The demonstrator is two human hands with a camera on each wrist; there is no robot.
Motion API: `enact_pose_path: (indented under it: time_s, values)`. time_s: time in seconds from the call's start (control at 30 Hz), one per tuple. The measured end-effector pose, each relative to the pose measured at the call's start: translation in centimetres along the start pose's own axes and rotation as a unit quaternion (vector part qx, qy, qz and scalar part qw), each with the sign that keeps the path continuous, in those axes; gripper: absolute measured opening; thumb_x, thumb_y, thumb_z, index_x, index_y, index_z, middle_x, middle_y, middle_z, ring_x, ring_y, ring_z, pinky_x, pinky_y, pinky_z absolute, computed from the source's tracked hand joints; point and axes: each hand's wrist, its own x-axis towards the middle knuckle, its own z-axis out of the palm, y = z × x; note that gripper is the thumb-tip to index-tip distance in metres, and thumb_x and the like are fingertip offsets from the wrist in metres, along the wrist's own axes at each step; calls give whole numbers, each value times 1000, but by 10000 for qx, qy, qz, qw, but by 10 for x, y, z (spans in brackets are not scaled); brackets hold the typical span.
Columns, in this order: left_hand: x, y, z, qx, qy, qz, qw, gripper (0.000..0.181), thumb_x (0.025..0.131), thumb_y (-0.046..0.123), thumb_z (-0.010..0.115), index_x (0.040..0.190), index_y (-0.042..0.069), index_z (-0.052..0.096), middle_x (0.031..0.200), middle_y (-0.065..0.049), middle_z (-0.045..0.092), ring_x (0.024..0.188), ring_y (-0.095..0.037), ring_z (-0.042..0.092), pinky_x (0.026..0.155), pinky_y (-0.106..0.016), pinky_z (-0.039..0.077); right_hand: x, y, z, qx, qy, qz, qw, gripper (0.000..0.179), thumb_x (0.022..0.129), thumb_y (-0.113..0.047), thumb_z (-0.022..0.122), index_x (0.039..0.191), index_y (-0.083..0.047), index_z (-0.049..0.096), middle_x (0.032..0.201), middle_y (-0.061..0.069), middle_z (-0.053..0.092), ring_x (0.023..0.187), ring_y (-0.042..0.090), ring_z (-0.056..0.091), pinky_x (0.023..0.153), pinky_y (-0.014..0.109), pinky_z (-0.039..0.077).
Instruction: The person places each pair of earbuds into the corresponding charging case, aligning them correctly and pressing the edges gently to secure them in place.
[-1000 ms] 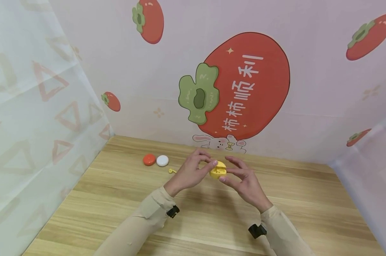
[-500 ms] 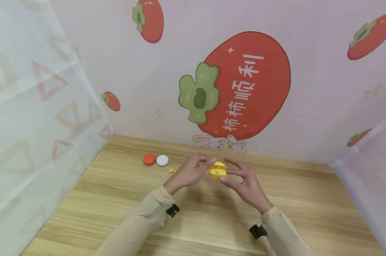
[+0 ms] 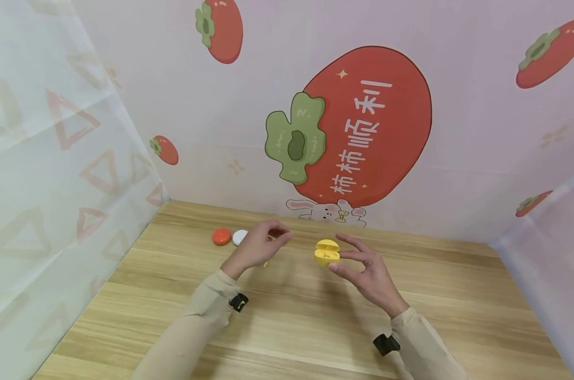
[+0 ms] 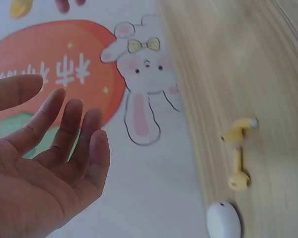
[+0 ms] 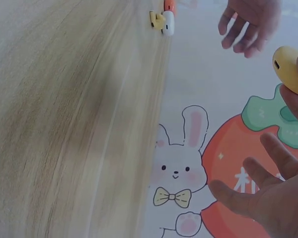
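My right hand (image 3: 369, 274) pinches a yellow earbud case (image 3: 327, 254) between thumb and fingers, raised above the table. Its lid is up, and the charging port shows on the yellow case (image 5: 288, 69) in the right wrist view. Over to the left hovers my left hand (image 3: 258, 245), its fingers loosely bent and nothing in them, as the left hand (image 4: 54, 163) shows in its own wrist view. Two yellow earbuds lie close together on the table: one earbud (image 4: 238, 179) beside another earbud (image 4: 234, 133). The left hand mostly covers them in the head view.
A white round case (image 3: 239, 237), partly behind the left hand, sits beside a red round case (image 3: 222, 236) at the back left of the wooden table (image 3: 296, 327). A wall sheet (image 3: 210, 105) printed with persimmons and a rabbit stands at the table's back edge.
The lid of the yellow case has swung further up. My left hand has left the case and moved left, over the earbuds. The right hand still holds the case, nearly in place.
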Motion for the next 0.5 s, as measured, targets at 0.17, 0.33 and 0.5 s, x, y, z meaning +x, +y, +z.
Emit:
enact_pose_path:
  time_s: [0.17, 0.33, 0.5]
  values:
    - [-2, -12, -9, 139, 41, 1, 9999, 16, 98, 17, 68, 107, 5, 73, 100, -3, 70, 95, -18, 65, 86, -37, 53, -2, 1, -1, -34, 15, -1, 10000, 21, 87, -22, 83, 107, -17, 81, 143, -1, 56, 139, 27, 43, 105, 62, 37]
    - [-5, -24, -17, 379, 154, -167, 9990, 17, 97, 16, 68, 109, 4, 72, 102, -6, 70, 96, -22, 65, 87, -40, 53, -3, 1, -2, -19, -3, 99, 9999, 22, 87, -24, 83, 107, -18, 81, 143, -3, 56, 139, 26, 42, 106, 62, 36]
    - [-6, -34, -21, 376, 91, -219, 9990, 20, 97, 14, 67, 110, 0, 72, 105, -9, 69, 96, -23, 64, 87, -42, 53, -4, 3, -4, 23, 11, 99, 9999, 22, 87, -22, 82, 108, -18, 81, 142, -5, 56, 139, 24, 42, 106, 61, 36]
